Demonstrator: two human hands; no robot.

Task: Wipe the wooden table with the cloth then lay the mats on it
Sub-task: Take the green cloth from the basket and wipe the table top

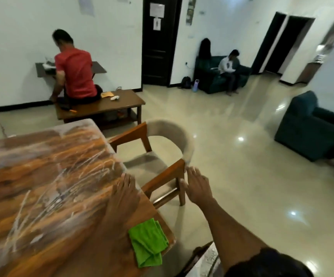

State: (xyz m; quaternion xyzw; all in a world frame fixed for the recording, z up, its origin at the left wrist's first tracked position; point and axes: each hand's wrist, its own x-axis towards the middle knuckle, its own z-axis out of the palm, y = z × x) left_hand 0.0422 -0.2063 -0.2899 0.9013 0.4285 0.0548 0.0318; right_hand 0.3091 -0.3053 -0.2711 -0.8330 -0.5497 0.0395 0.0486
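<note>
The wooden table [42, 176] fills the lower left, its top under a clear, wrinkled plastic sheet. A green cloth [148, 241] lies crumpled on the table's near right corner, with neither hand touching it. My left hand [125, 193] rests flat on the table by its right edge, fingers spread, holding nothing. My right hand [197, 185] reaches out to the wooden arm of a chair [166, 156], fingers apart and touching the arm's end. No mats are clearly in view.
The chair with a beige curved back stands tucked at the table's right side. A second chair back [204, 258] shows at the bottom. A low coffee table [122, 102] with a seated person, teal sofas [306, 128] and glossy open floor lie beyond.
</note>
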